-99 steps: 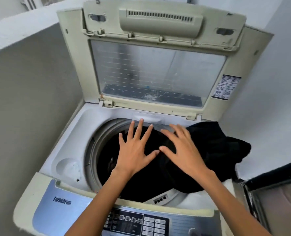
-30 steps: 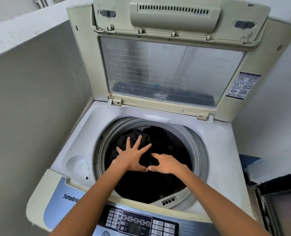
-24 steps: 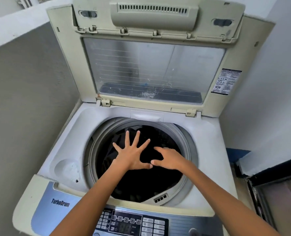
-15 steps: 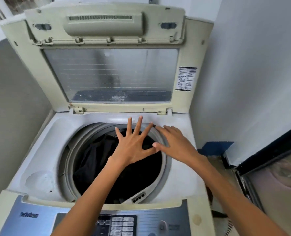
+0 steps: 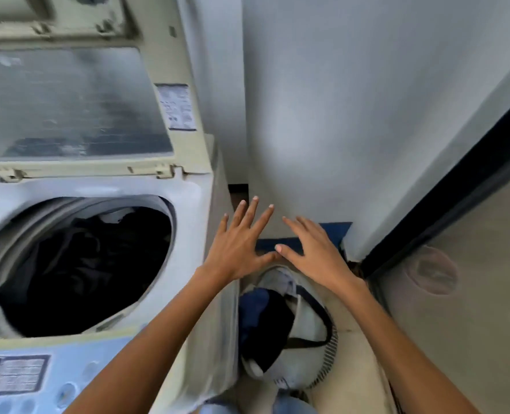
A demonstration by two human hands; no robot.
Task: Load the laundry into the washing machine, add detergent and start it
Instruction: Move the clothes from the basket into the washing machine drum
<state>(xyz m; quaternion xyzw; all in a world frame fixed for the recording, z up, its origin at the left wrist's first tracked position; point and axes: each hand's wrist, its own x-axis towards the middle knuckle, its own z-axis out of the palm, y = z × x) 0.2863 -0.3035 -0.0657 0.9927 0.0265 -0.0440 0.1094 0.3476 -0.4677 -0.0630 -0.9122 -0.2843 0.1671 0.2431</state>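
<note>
In the head view, the washing machine [image 5: 192,192] fills the left side, its lid [image 5: 68,103] standing upright and open with a printed sticker [image 5: 177,107] near the lid's right edge. The round drum opening is uncovered, and dark laundry [image 5: 92,264] lies heaped inside it, with a pale scrap showing at the far rim. The control panel [image 5: 38,377] runs along the machine's near edge, blurred. The 2 hands are off the machine, past its right edge, in the gap between it and the white wall [image 5: 352,115]. The left hand [image 5: 239,243] is palm down with its fingers straight and fanned apart, holding nothing. The right hand [image 5: 313,252] sits just beside it, also palm down with fingers extended and holding nothing. Their thumb tips come close together; whether they touch cannot be told. Below the hands, on the floor against the machine's right side, stands a white laundry basket [image 5: 310,327] with dark straps, and more clothes [image 5: 262,321], dark and blue, lie inside it. A blue mat [image 5: 334,231] lies on the floor at the foot of the wall.
</note>
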